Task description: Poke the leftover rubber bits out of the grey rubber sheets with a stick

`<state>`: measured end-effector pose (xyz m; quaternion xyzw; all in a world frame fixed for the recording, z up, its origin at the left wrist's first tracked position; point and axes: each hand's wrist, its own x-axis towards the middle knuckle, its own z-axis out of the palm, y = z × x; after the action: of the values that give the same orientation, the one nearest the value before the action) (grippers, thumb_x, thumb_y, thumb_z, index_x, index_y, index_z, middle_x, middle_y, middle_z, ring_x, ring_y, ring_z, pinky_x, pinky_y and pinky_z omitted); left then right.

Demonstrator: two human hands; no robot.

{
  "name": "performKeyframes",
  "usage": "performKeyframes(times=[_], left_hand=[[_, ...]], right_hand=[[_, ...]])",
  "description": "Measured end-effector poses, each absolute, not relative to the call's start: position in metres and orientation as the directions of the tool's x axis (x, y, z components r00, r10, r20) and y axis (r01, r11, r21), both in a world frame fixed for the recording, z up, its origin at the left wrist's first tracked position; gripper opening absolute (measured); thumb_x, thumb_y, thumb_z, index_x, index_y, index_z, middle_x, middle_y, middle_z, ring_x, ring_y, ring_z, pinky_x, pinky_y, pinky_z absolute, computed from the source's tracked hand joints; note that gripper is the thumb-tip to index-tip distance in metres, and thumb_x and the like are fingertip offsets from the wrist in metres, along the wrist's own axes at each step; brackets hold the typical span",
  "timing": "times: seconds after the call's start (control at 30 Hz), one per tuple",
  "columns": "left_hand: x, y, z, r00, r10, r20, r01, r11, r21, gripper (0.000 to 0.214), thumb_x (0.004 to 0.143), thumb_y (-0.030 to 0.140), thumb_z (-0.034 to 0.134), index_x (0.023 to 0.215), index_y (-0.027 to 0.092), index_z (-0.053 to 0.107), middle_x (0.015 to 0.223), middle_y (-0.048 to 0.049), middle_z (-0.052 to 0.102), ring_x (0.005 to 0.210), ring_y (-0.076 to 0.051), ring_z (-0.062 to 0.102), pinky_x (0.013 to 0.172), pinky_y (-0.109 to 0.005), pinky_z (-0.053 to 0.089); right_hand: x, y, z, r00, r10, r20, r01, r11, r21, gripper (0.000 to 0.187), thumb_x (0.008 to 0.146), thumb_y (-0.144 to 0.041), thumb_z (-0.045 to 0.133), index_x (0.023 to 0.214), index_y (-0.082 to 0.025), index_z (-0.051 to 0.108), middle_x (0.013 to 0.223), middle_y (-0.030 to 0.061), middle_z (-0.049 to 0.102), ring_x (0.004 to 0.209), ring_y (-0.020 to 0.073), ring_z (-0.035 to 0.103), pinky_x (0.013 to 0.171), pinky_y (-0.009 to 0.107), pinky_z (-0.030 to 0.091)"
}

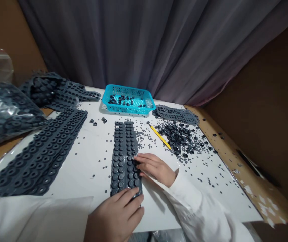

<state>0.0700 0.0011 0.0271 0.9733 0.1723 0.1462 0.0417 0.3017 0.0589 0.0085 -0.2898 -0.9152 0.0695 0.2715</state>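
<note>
A dark grey moulded rubber sheet (pixel 125 154) with rows of raised round caps lies lengthwise in front of me, split by a seam down its middle. My left hand (pixel 120 210) rests over its near end, fingers slightly apart and lying on it; the thumb is hidden. At the sheet's right edge, my right hand (pixel 156 168) has its fingers close together, with the fingertips on the caps and the thumb low by the edge. Those fingers cover whatever they touch there. A yellow pen-like tool (pixel 160 137) lies to the right of the sheet, apart from both hands.
A blue basket (pixel 131 109) holds loose black pieces. Right of centre spreads a pile of black pieces (pixel 180 136) among small discs. Stacked rubber sheets (pixel 36 154) lie left, beside a clear bag (pixel 7 114) of parts. More sheets (pixel 176 114) lie back right, before a grey curtain (pixel 123 43).
</note>
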Motion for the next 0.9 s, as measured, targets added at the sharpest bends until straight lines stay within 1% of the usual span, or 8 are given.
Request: performKeyframes(times=[0.17, 0.3, 0.37, 0.43, 0.53, 0.6, 0.7, 0.9], left_hand=[[0.07, 0.001, 0.026, 0.898, 0.366, 0.246, 0.336, -0.929, 0.157, 0.028, 0.09, 0.023, 0.042, 0.112, 0.019, 0.059, 0.125, -0.0043, 0.06, 0.115, -0.023, 0.052, 0.09, -0.032, 0.047], [0.072, -0.004, 0.013, 0.886, 0.384, 0.259, 0.348, -0.921, 0.174, 0.028, 0.09, 0.024, 0.042, 0.111, 0.019, 0.059, 0.126, -0.0053, 0.059, 0.117, -0.024, 0.049, 0.09, -0.033, 0.046], [0.074, -0.008, 0.002, 0.878, 0.394, 0.27, 0.355, -0.917, 0.183, 0.028, 0.09, 0.025, 0.043, 0.111, 0.019, 0.06, 0.128, -0.0052, 0.058, 0.12, -0.025, 0.046, 0.092, -0.034, 0.045], [0.075, -0.01, -0.004, 0.869, 0.406, 0.283, 0.367, -0.912, 0.182, 0.027, 0.089, 0.026, 0.045, 0.111, 0.02, 0.06, 0.13, -0.0047, 0.056, 0.122, -0.025, 0.044, 0.096, -0.036, 0.043], [0.074, -0.008, 0.0, 0.884, 0.392, 0.254, 0.355, -0.917, 0.18, 0.028, 0.088, 0.028, 0.047, 0.112, 0.02, 0.059, 0.131, -0.0047, 0.055, 0.123, -0.024, 0.044, 0.101, -0.037, 0.039], [0.073, -0.004, 0.011, 0.899, 0.378, 0.222, 0.341, -0.921, 0.188, 0.029, 0.089, 0.029, 0.047, 0.115, 0.02, 0.058, 0.131, -0.0046, 0.056, 0.121, -0.024, 0.046, 0.102, -0.036, 0.039], [0.071, -0.001, 0.023, 0.902, 0.371, 0.22, 0.331, -0.923, 0.199, 0.029, 0.089, 0.026, 0.046, 0.115, 0.019, 0.057, 0.128, -0.0052, 0.058, 0.119, -0.023, 0.049, 0.1, -0.035, 0.041], [0.071, -0.003, 0.018, 0.879, 0.383, 0.283, 0.335, -0.92, 0.206, 0.03, 0.089, 0.028, 0.048, 0.115, 0.019, 0.058, 0.127, -0.0049, 0.058, 0.118, -0.023, 0.048, 0.101, -0.035, 0.04]], right_hand=[[0.302, 0.059, 0.004, -0.691, 0.578, 0.434, 0.506, 0.816, -0.28, 0.019, 0.093, -0.024, 0.051, 0.11, -0.017, 0.057, 0.115, 0.0127, 0.067, 0.116, 0.021, 0.058, 0.095, 0.037, 0.052], [0.302, 0.059, 0.005, -0.633, 0.653, 0.416, 0.562, 0.757, -0.334, 0.021, 0.094, -0.022, 0.047, 0.111, -0.017, 0.057, 0.12, 0.0145, 0.064, 0.117, 0.0213, 0.057, 0.094, 0.037, 0.053], [0.303, 0.059, 0.008, -0.557, 0.71, 0.431, 0.595, 0.703, -0.389, 0.02, 0.094, -0.021, 0.047, 0.109, -0.017, 0.058, 0.12, 0.0156, 0.064, 0.116, 0.0222, 0.057, 0.094, 0.039, 0.053], [0.303, 0.057, 0.012, -0.444, 0.768, 0.461, 0.599, 0.637, -0.485, 0.018, 0.093, -0.023, 0.047, 0.106, -0.018, 0.058, 0.116, 0.0155, 0.065, 0.112, 0.0225, 0.06, 0.093, 0.039, 0.052], [0.303, 0.051, 0.018, -0.354, 0.828, 0.435, 0.497, 0.56, -0.663, 0.017, 0.093, -0.028, 0.05, 0.104, -0.019, 0.059, 0.111, 0.0143, 0.067, 0.107, 0.0214, 0.063, 0.09, 0.038, 0.053], [0.302, 0.045, 0.019, -0.411, 0.813, 0.413, 0.395, 0.567, -0.723, 0.018, 0.092, -0.031, 0.052, 0.104, -0.019, 0.06, 0.112, 0.014, 0.068, 0.106, 0.0206, 0.063, 0.089, 0.037, 0.053], [0.302, 0.038, 0.015, -0.523, 0.747, 0.41, 0.298, 0.611, -0.734, 0.02, 0.091, -0.031, 0.055, 0.104, -0.017, 0.061, 0.115, 0.0155, 0.067, 0.111, 0.0205, 0.061, 0.093, 0.037, 0.052], [0.304, 0.035, 0.01, -0.605, 0.71, 0.359, 0.31, 0.626, -0.715, 0.02, 0.09, -0.028, 0.056, 0.106, -0.017, 0.061, 0.121, 0.0174, 0.063, 0.117, 0.0205, 0.057, 0.096, 0.038, 0.05]])
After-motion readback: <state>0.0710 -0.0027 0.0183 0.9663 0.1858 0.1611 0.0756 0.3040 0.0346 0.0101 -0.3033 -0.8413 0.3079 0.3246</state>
